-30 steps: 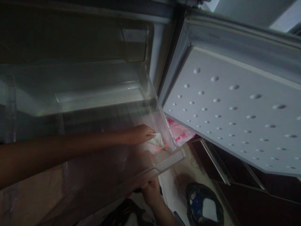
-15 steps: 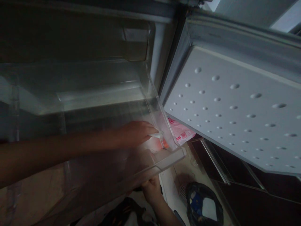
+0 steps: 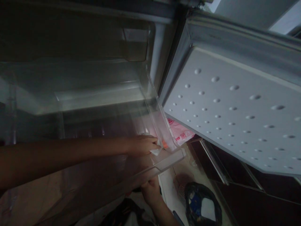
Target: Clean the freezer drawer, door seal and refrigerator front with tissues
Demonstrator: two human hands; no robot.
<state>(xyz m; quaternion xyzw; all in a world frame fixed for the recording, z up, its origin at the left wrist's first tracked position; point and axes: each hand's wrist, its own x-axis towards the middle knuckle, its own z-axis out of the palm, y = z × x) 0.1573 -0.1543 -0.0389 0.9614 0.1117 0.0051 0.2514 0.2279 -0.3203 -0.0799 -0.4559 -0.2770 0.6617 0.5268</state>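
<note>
A clear plastic fridge drawer [image 3: 168, 160] is pulled out in front of me. My left hand [image 3: 142, 146] reaches across from the left into the drawer, near its right front corner. Its fingers are closed on a small white cloth [image 3: 155, 152], perhaps tissue, pressed against the drawer's inside. Most of the cloth is hidden under the hand. Below the drawer's front edge, my right hand [image 3: 151, 190] grips the front rim from underneath. The rim covers part of its fingers.
On the right stands the opened white fridge door [image 3: 225, 108] with a dimpled inner panel. A pink printed bag [image 3: 181, 131] shows beneath it. On the floor is a black-lined bin [image 3: 202, 204], beside dark cabinets with metal handles [image 3: 213, 161].
My left hand has slid with the white cloth toward the drawer's front, lower in the view. The right hand keeps its hold on the rim.
</note>
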